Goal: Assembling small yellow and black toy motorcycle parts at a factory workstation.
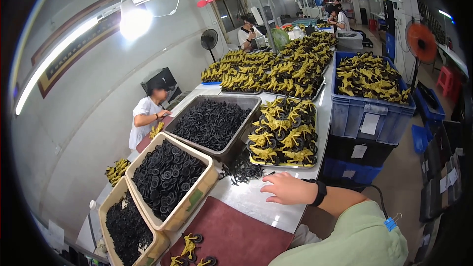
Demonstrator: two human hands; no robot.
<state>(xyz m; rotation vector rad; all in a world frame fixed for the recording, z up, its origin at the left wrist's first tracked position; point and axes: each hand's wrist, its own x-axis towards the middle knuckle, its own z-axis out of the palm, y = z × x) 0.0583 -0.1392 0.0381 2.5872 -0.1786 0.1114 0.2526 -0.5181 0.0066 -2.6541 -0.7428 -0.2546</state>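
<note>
My right hand [288, 188], with a dark band on the wrist, reaches in from the lower right over the white tabletop [246, 194]. Its fingers are bent but apart, and I see nothing gripped in them. Right beside the fingertips lies a loose heap of small black plastic parts [241, 170]. Beyond the hand stands a tray of yellow toy motorcycles [283, 135] with black wheels. On a dark red mat [236, 231] nearer to me lie a few more yellow toy motorcycles [189, 246]. My left hand does not show.
Left stand a bin of black wheels [167, 180], a bin of tiny black pieces [129, 229] and a grey tub of black parts [212, 123]. Motorcycles fill far trays [276, 69] and a blue crate [372, 113] at right. A person [147, 118] works across the table.
</note>
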